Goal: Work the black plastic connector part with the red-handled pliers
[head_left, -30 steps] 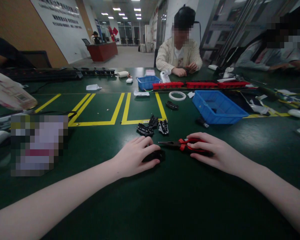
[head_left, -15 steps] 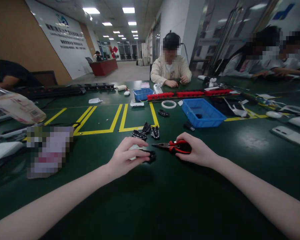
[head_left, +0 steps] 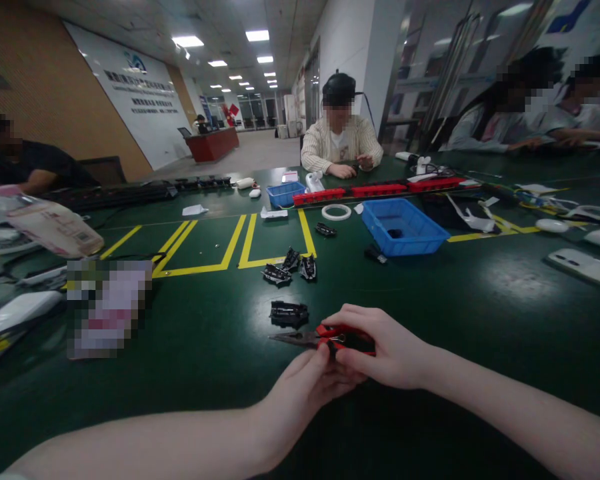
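My right hand [head_left: 385, 350] is closed around the red handles of a pair of needle-nose pliers [head_left: 310, 337], whose metal tip points left. My left hand [head_left: 305, 390] sits just below and against the right one, its fingers pinched together at the pliers' handles; what it pinches is hidden. A black plastic part [head_left: 289, 313] lies on the green table [head_left: 205, 347] just beyond the pliers' tip, untouched. Three more black parts [head_left: 290, 265] lie farther out by the yellow line.
A blue bin [head_left: 405, 228], a white tape ring [head_left: 337, 212], a smaller blue bin [head_left: 285, 193] and a red strip [head_left: 375, 190] stand beyond. A person in a striped top [head_left: 341, 143] sits opposite; others sit at the right and left. Packets and white devices [head_left: 15, 310] lie left.
My left hand let go of the black part, which now lies on the table, and moved right to meet the right hand. Both hands and the pliers came nearer to me.
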`<state>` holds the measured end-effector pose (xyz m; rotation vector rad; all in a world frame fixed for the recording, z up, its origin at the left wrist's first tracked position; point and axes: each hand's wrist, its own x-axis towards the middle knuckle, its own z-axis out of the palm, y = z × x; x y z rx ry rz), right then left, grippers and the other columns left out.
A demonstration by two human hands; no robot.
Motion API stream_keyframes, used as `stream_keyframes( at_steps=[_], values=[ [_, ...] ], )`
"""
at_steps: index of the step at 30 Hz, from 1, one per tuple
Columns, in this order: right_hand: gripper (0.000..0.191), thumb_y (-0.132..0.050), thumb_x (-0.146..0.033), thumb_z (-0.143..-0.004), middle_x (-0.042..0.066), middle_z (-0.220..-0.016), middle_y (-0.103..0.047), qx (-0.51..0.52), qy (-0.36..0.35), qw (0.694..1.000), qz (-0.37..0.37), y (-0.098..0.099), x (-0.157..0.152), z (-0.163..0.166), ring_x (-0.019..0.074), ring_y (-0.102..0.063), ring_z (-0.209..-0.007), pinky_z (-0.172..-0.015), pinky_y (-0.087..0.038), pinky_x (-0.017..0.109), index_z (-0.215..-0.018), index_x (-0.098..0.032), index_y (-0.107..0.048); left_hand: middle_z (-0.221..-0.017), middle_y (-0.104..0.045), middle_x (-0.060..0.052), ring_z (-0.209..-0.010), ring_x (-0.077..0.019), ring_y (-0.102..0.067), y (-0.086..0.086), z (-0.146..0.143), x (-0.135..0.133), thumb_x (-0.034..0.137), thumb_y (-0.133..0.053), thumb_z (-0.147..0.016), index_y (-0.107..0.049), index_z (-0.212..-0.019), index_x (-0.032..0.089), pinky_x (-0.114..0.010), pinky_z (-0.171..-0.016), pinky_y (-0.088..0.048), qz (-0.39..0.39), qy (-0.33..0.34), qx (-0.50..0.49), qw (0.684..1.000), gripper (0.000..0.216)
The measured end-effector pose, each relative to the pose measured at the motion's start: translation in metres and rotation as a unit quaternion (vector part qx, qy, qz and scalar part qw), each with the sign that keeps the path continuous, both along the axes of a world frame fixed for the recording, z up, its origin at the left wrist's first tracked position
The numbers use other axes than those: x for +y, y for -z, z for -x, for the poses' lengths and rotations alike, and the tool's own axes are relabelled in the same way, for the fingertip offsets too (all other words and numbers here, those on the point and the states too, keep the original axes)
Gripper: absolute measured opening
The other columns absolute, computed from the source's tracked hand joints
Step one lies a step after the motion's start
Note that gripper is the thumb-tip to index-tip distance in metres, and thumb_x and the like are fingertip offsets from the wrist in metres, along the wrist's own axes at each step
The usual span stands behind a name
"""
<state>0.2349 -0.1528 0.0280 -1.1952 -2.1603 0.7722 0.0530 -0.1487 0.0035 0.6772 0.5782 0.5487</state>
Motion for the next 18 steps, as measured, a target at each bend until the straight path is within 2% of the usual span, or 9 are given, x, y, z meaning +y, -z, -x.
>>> stream_keyframes(
  at_steps=[3, 8, 11, 14, 16, 18],
  values=[
    [0.045, -0.063, -0.042, -0.077, 0.006, -0.1, -0.059, -0.002, -0.008, 1.0, 0.013, 0.001, 0.002, -0.001, 0.0169, -0.056, -0.084, -0.072, -0.046, 0.03, -0.115, -0.019, -0.056, -0.113, -0.063, -0.009, -0.112, -0.0234, -0.054, -0.003, 0.001, -0.002, 0.046, -0.07, -0.077, -0.063, -0.108, 0.015, -0.041, -0.104, -0.037, 0.001, -0.024, -0.022, 0.999, 0.044],
    [0.049, -0.064, -0.046, -0.075, 0.005, -0.101, -0.058, -0.01, -0.015, 1.0, 0.023, 0.0, 0.002, -0.004, 0.0165, -0.056, -0.084, -0.071, -0.046, 0.03, -0.115, -0.021, -0.055, -0.117, -0.062, -0.01, -0.117, -0.0224, -0.051, -0.01, 0.002, -0.002, 0.04, -0.061, -0.086, -0.061, -0.114, 0.016, -0.038, -0.107, -0.031, 0.039, 0.035, -0.061, 0.997, 0.037],
    [0.065, -0.073, -0.05, -0.064, 0.005, -0.103, -0.058, -0.012, -0.01, 0.999, 0.045, 0.0, 0.002, -0.004, 0.0171, -0.057, -0.084, -0.071, -0.047, 0.029, -0.119, -0.021, -0.052, -0.119, -0.06, -0.011, -0.117, -0.0234, -0.05, -0.006, 0.001, 0.002, 0.043, -0.052, -0.091, -0.058, -0.12, 0.015, -0.038, -0.105, -0.032, 0.043, 0.052, -0.078, 0.995, 0.041],
    [0.074, -0.078, -0.05, -0.054, 0.005, -0.106, -0.059, 0.011, 0.0, 0.997, 0.08, -0.001, 0.001, -0.002, 0.0185, -0.058, -0.087, -0.073, -0.047, 0.029, -0.117, -0.021, -0.052, -0.115, -0.06, -0.012, -0.112, -0.024, -0.052, -0.002, -0.001, 0.008, 0.049, -0.048, -0.091, -0.058, -0.119, 0.014, -0.038, -0.1, -0.035, 0.049, 0.063, -0.084, 0.993, 0.045],
    [0.072, -0.079, -0.049, -0.053, 0.004, -0.106, -0.059, 0.041, 0.004, 0.995, 0.093, 0.001, 0.001, -0.001, 0.0188, -0.058, -0.088, -0.074, -0.047, 0.029, -0.114, -0.02, -0.053, -0.11, -0.061, -0.011, -0.106, -0.023, -0.053, -0.002, -0.003, 0.011, 0.051, -0.05, -0.09, -0.059, -0.116, 0.016, -0.036, -0.094, -0.039, 0.053, 0.064, -0.08, 0.993, 0.044],
    [0.069, -0.079, -0.048, -0.054, 0.003, -0.1, -0.06, 0.084, -0.002, 0.991, 0.102, 0.006, 0.003, -0.002, 0.0167, -0.057, -0.082, -0.07, -0.046, 0.028, -0.112, -0.02, -0.052, -0.097, -0.062, -0.007, -0.095, -0.02, -0.055, -0.002, -0.004, 0.012, 0.053, -0.051, -0.088, -0.061, -0.105, 0.017, -0.033, -0.089, -0.041, 0.054, 0.048, -0.073, 0.995, 0.041]
  ],
)
